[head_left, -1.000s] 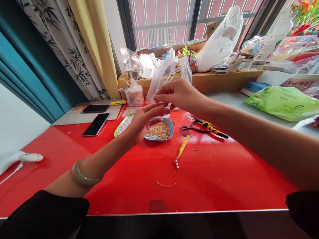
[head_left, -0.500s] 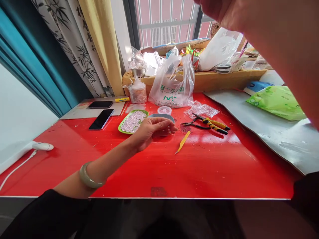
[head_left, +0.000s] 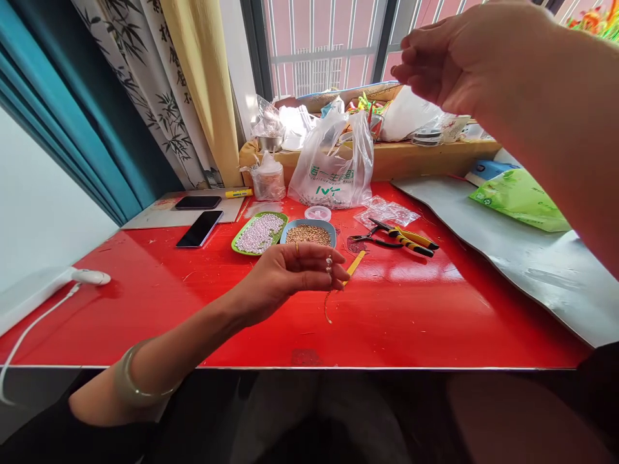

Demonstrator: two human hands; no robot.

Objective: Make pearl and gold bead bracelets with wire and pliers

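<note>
Left hand (head_left: pixel 309 267): fingers and thumb closed on a beaded strand (head_left: pixel 329 264), its few pale beads showing near the fingertips, above the red worktop (head_left: pixel 387 322) and on the near side of the bead trays; a thin gold-coloured length (head_left: pixel 328 310) shows below the thumb. Worn on that arm: one gold-coloured ring (head_left: pixel 296 247), one pale green bangle (head_left: pixel 126 380). Right hand (head_left: pixel 432 67): raised high toward the window, well apart from the left, fingers bent; whether it grips anything cannot be told. Green tray (head_left: pixel 234 246), holding pale pink pearl beads (head_left: pixel 261 233). Blue-grey tray (head_left: pixel 333 231), just beside it, holding gold-coloured beads (head_left: pixel 309 233). Yellow tweezers (head_left: pixel 356 263), lying flat, lower end hidden behind the left fingertips. Black-and-yellow pliers (head_left: pixel 411 240), beside a second, smaller tool with black handles. Clear round lid (head_left: pixel 318 213), behind the blue-grey tray. Clear plastic packets (head_left: pixel 387 211), behind the pliers. White carrier bag (head_left: pixel 333 169), green lettering, upright at the rear. Two phones, dark screens, at left: nearer one (head_left: pixel 200 229), farther one (head_left: pixel 197 202). Yellow marker (head_left: pixel 238 193), near the farther phone.
</note>
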